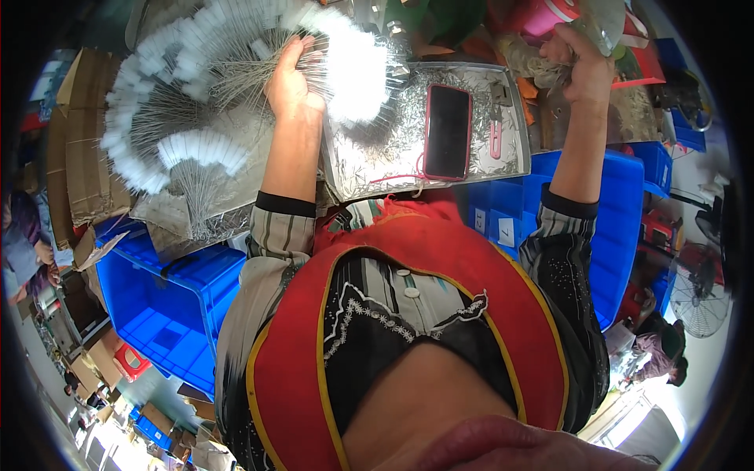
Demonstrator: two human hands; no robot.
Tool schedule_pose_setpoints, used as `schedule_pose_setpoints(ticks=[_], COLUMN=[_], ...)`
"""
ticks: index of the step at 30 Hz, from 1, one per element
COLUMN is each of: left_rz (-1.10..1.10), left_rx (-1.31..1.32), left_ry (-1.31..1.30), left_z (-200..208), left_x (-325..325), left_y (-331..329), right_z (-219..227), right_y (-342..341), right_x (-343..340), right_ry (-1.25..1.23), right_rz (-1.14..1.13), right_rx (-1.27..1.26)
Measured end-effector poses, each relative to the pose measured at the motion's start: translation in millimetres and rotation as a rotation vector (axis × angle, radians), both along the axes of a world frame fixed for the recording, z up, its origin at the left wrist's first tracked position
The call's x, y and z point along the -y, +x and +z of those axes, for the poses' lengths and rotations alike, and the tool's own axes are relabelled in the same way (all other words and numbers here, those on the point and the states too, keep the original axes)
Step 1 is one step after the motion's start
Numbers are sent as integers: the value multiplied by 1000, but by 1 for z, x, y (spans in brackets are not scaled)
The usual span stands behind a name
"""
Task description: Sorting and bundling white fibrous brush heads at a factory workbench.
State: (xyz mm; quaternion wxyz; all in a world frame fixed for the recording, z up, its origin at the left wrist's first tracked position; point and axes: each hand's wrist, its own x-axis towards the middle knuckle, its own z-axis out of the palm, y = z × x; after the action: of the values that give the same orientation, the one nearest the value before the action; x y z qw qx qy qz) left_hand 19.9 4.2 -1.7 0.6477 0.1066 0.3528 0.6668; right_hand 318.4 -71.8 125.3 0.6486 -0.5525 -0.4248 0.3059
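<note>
My left hand [294, 90] is closed around the wire stems of a bundle of small white-ended brushes [353, 74], fanned out and glaring in bright light. Many more wire-stemmed brushes [169, 67] spread in a curved heap to its left, with a smaller fan of them [203, 153] nearer me. At the far right, my right hand [585, 69] is raised with its fingers curled together beside a pale, translucent bunch [528, 61]. Whatever lies between those fingers is too small to make out. Clear plastic [603, 23] and a pink roll-like object [542, 16] are just beyond it.
Between my hands is a shallow tray [377, 169] strewn with short wire bits. On it lie a dark-screened phone [448, 132] in a red case and a red-handled tool [496, 125]. Blue plastic bins [165, 306] stand below the table edge; cardboard [94, 141] rises at the left.
</note>
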Motion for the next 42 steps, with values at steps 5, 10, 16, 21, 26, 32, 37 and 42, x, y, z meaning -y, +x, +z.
schedule_pose_setpoints(ticks=[5, 10, 16, 21, 26, 32, 37, 42], left_rz=[5, 6, -204, -246, -234, -144, -105, -96], left_rx=[-9, -1, -26, -62, 10, -21, -5, -31], left_ry=[-2, 3, 64, 107, 95, 43, 34, 19], left_z=[1, 5, -2, -6, -8, -1, 4, 3], left_x=[-1, 0, -5, -4, -5, -3, -2, -3], left_y=[1, 5, -7, -14, -17, -10, -7, -8], right_z=[5, -34, -24, 3, -3, -7, 3, -9], right_y=[5, 1, -2, 3, -3, 2, 6, -8], right_x=[-1, -1, -4, -1, 0, 0, -1, 0], right_ry=[-44, 239, 117, -45, -16, -18, -67, 88], right_rz=[7, -140, -109, -19, -66, -41, -15, -137], right_rx=[-61, 83, -98, -105, -94, -108, -92, -28])
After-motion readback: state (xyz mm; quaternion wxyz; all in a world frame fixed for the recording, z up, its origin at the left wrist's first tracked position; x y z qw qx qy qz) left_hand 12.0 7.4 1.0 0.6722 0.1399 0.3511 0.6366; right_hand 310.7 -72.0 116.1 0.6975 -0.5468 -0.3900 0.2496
